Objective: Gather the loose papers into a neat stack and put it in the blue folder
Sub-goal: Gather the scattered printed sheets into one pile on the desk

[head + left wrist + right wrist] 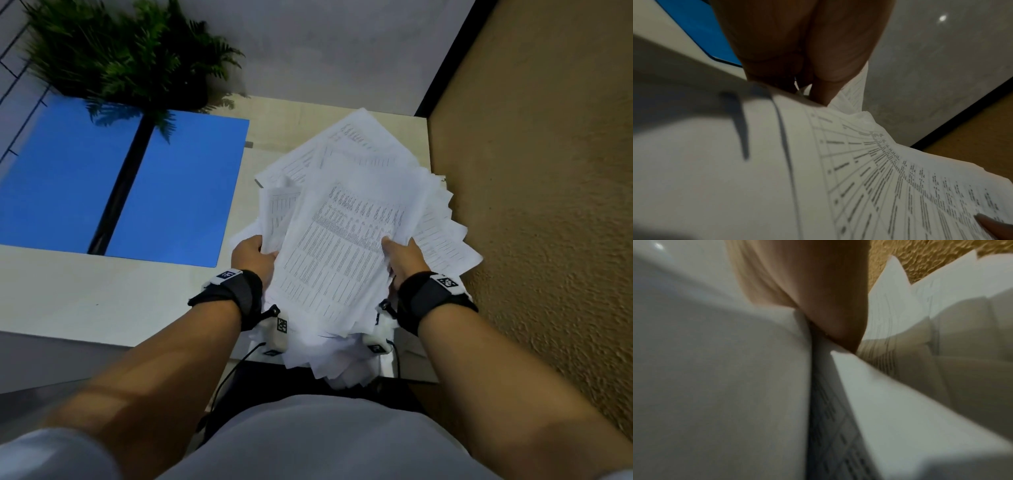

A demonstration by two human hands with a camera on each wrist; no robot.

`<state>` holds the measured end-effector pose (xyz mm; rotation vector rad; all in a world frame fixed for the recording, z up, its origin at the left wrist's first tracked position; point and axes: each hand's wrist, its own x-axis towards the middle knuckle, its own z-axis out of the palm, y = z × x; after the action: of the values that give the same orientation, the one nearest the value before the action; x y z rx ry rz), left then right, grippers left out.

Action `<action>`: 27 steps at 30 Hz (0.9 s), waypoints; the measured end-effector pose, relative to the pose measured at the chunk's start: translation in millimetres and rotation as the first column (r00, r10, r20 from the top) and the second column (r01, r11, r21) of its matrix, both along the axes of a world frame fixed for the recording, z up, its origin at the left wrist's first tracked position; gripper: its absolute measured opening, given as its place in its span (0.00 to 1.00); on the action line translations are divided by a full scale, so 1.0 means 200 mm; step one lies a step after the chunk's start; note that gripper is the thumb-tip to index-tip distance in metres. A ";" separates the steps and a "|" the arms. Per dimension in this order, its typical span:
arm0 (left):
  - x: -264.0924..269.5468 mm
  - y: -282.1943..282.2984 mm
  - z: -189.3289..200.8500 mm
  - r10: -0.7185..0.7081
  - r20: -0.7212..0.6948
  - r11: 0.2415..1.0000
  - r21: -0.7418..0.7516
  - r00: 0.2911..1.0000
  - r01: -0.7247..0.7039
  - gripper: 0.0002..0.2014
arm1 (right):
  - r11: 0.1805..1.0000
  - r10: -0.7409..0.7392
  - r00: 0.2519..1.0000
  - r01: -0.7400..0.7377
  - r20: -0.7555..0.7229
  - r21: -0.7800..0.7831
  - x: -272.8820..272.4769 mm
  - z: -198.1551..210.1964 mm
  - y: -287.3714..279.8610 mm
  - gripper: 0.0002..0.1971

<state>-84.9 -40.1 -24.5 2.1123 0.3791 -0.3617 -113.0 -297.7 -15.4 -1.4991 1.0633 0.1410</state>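
An untidy bundle of white printed papers (346, 240) is lifted above the right end of the table, its sheets fanned out at many angles. My left hand (251, 253) grips the bundle's left edge, with my right hand (404, 257) gripping its right edge, thumb on the top sheet. The blue folder (113, 181) lies open and flat on the table to the left, a dark spine down its middle. In the left wrist view my left hand (807, 65) pinches the printed papers (879, 178). In the right wrist view my right hand (828, 305) clamps the blurred papers (900, 386).
A green fern-like plant (130, 51) stands at the table's back left, overhanging the folder. The light table (102, 294) ends at its right side against a brown textured floor (548, 205). A grey wall (325, 44) runs behind.
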 end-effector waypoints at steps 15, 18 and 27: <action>0.08 0.03 -0.03 0.208 -0.070 0.963 -0.163 0.976 -0.216 0.08 | 0.946 0.300 0.944 -0.313 -0.137 -0.089 -0.05 0.07 -0.25 0.14; 0.10 0.00 -0.03 0.210 -0.128 0.953 -0.194 0.969 -0.232 0.09 | 0.934 0.305 0.938 -0.328 -0.163 -0.139 0.00 0.03 -0.16 0.20; 0.10 0.03 -0.01 0.042 -0.051 0.973 0.230 0.998 -0.029 0.16 | 0.894 0.058 0.947 -0.189 -0.315 -0.407 -0.02 0.00 -0.03 0.25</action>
<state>-65.1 -34.8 -27.1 2.3210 0.5113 -0.3704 -117.0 -303.9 -15.0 -1.9983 1.2954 0.2370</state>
